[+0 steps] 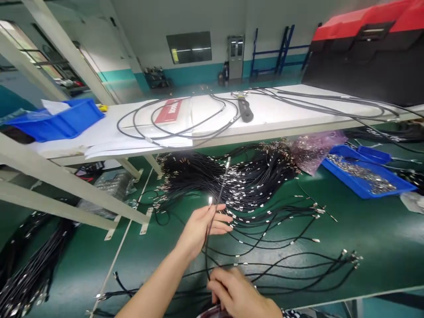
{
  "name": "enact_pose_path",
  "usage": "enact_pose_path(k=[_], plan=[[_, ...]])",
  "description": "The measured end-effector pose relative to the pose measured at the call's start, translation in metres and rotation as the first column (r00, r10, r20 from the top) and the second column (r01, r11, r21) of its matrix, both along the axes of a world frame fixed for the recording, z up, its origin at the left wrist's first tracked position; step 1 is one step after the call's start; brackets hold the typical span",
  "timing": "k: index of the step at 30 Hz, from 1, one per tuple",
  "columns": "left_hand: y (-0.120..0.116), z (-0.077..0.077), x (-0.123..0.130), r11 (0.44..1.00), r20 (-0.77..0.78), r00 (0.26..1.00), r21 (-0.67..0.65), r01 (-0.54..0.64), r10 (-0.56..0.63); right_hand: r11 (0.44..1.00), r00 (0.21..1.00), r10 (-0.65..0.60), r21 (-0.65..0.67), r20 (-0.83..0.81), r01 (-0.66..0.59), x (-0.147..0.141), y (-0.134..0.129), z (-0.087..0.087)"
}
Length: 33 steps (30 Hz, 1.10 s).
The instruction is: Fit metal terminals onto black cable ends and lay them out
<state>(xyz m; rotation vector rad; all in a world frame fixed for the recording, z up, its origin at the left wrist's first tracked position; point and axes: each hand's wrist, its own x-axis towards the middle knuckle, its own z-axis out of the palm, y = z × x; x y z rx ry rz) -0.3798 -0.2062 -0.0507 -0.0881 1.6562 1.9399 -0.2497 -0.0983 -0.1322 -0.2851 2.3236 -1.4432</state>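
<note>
My left hand is over the middle of the green bench, its thumb closed on a thin black cable and the other fingers stretched to the right. A white tag shows just above the thumb. Lower down, near the bench's front, my right hand has its fingers curled around the lower part of the same cable; the fingertips are partly hidden. Behind the hands lies a large bundle of black cables with many white tags. Several separate cables with metal connectors lie to the right.
A blue tray of small metal parts sits at the right beside a pink plastic bag. The white shelf crosses above the bench, carrying looped cables, a black-handled tool and a blue bin. More cables lie at left.
</note>
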Motion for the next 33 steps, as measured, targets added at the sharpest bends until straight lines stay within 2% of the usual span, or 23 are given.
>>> enact_pose_path(k=[3, 6, 7, 9, 11, 13, 15, 17, 19, 22, 24, 28, 33], plan=[[-0.005, 0.021, -0.002, 0.994, -0.088, 0.993, 0.082, -0.07, 0.077, 0.982, 0.989, 0.109, 0.143, 0.1, -0.123, -0.001, -0.006, -0.006], [-0.013, 0.032, 0.006, 0.982, -0.167, 0.975, 0.142, -0.126, 0.149, 0.979, 0.981, 0.17, 0.1, 0.09, -0.179, -0.016, 0.003, 0.003], [-0.015, 0.034, 0.01, 0.981, -0.179, 0.971, 0.142, -0.133, 0.158, 0.988, 0.988, 0.147, 0.043, 0.04, -0.149, -0.025, 0.009, 0.011], [-0.017, 0.033, 0.019, 0.983, -0.196, 0.968, 0.124, -0.132, 0.155, 0.992, 0.997, -0.017, -0.129, -0.073, 0.007, -0.045, 0.023, 0.036], [-0.017, 0.03, 0.028, 0.989, -0.205, 0.97, 0.094, -0.111, 0.128, 0.93, 0.958, -0.25, -0.309, -0.138, 0.198, -0.066, 0.036, 0.067], [-0.016, 0.026, 0.036, 0.996, -0.224, 0.971, 0.054, -0.078, 0.088, 0.846, 0.908, -0.387, -0.454, -0.159, 0.28, -0.083, 0.044, 0.098], [-0.014, 0.024, 0.042, 0.999, -0.248, 0.968, -0.001, -0.048, 0.046, 0.792, 0.895, -0.417, -0.546, -0.158, 0.273, -0.094, 0.046, 0.122], [-0.014, 0.026, 0.047, 0.999, -0.264, 0.964, -0.044, -0.029, 0.016, 0.766, 0.911, -0.393, -0.593, -0.123, 0.25, -0.1, 0.045, 0.136], [-0.016, 0.03, 0.05, 0.999, -0.267, 0.964, -0.035, -0.003, -0.007, 0.758, 0.946, -0.317, -0.616, -0.064, 0.212, -0.103, 0.043, 0.139], [-0.021, 0.04, 0.052, 0.999, -0.299, 0.953, 0.002, 0.047, -0.044, 0.745, 0.986, -0.16, -0.651, 0.035, 0.144, -0.104, 0.043, 0.133], [-0.023, 0.045, 0.053, 0.996, -0.334, 0.939, -0.032, 0.082, -0.088, 0.735, 0.99, -0.115, -0.664, 0.076, 0.137, -0.102, 0.044, 0.128], [-0.019, 0.046, 0.058, 0.985, -0.385, 0.911, -0.132, 0.107, -0.151, 0.753, 0.99, -0.121, -0.642, 0.076, 0.142, -0.095, 0.046, 0.126], [-0.013, 0.041, 0.067, 0.985, -0.405, 0.901, -0.136, 0.11, -0.157, 0.744, 0.98, -0.165, -0.638, 0.111, 0.198, -0.089, 0.046, 0.131]])
